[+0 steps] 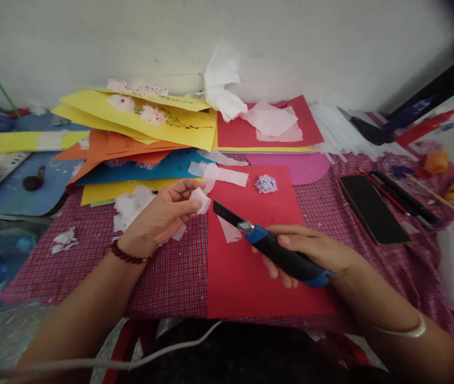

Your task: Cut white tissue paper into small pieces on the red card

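Note:
My left hand (175, 210) pinches a small folded piece of white tissue paper (200, 201) between thumb and fingers. In my right hand (310, 248) is a blue and black utility knife (286, 256), its dark blade extended and pointing left, close to the tissue paper but apart from it. Below both lies a sheet of red paper (262, 288) on the checked tablecloth. A small purple-and-white paper pompom (266, 183) sits on the upper part of the sheet. Near the blade rests a pale tissue scrap (230, 230), and a tissue strip (230, 176) crosses the sheet's upper left.
Yellow cards with paper blossoms (187, 117) are stacked at the back left. Crumpled white tissue (225, 80) stands against the wall. To the right lie a black phone (373, 208), pens (405, 197) and scissors (371, 130). A white cable (171, 346) crosses the front.

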{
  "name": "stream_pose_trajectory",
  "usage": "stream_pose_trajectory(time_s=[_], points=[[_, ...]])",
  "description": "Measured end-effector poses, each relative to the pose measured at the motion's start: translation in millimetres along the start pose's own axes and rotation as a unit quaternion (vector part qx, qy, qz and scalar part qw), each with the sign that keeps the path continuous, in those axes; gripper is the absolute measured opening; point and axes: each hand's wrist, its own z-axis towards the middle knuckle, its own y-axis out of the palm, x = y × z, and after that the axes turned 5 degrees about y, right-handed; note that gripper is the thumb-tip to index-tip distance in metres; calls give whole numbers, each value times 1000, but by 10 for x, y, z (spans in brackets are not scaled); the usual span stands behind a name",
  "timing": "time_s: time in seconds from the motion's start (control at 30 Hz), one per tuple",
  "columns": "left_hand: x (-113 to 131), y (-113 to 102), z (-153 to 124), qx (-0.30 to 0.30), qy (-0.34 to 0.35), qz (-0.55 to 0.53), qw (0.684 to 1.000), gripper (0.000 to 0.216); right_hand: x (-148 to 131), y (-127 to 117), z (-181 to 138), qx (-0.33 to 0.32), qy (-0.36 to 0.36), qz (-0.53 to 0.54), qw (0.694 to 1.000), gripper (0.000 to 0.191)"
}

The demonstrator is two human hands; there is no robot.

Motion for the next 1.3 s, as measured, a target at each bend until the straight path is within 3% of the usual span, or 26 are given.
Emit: stream_pose_trajectory(time_s=[0.43,0.7,1.03,1.3], points=[[7,54,-70,-60,6,56,997,31,9,-6,51,-1,17,-19,1000,35],[-5,71,-89,-37,63,109,991,34,11,-11,38,-4,21,-20,1000,34],[34,32,-126,-54,27,161,985,34,-5,-38,63,-12,28,-33,999,35],[44,56,-120,-115,39,155,980,41,21,0,48,-14,31,-35,999,35]])
